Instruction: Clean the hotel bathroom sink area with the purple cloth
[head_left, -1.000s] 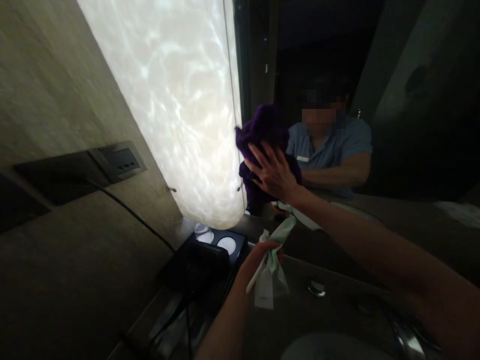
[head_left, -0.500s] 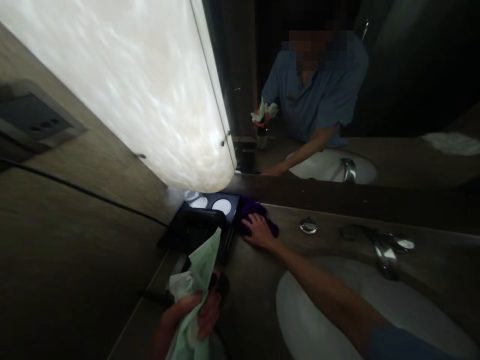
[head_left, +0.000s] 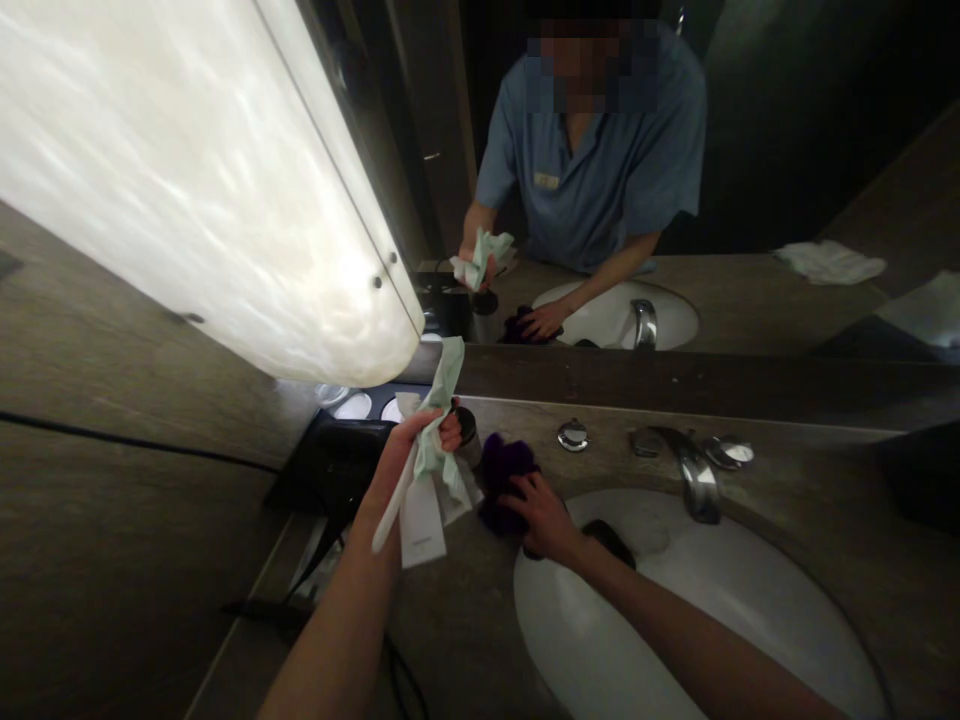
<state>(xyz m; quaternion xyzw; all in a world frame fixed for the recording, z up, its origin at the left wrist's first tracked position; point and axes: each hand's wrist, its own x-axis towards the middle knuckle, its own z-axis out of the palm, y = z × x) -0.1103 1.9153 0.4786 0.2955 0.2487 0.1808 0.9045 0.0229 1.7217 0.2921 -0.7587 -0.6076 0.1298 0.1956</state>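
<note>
A: Watching head cam from here. Left hand?
B: I have the left hand point(head_left: 429, 428) left of frame centre, clenched around pale-green and white wrappers point(head_left: 432, 456). A white strip point(head_left: 391, 505) sticks out at lower left of the bunch.
A: Right?
B: Right hand point(head_left: 546, 518) is just right of centre, fingers bent over a purple cloth point(head_left: 504, 468). Contact, yes. Gripping or only pressing, I can't tell.
A: Cloth location?
B: Mid-frame on the counter point(head_left: 459, 615), near the upper-left rim of the white basin point(head_left: 585, 640). A dark-lidded container point(head_left: 466, 430) stands near it, partly behind the left hand.
A: Surroundings?
B: I see a metal tap point(head_left: 694, 475) right of centre, a round metal knob point(head_left: 573, 435) nearer the middle. Glowing panel point(head_left: 225, 200) fills the upper left. Mirror point(head_left: 757, 190), upper right, reflects a person in a blue shirt point(head_left: 600, 190).
</note>
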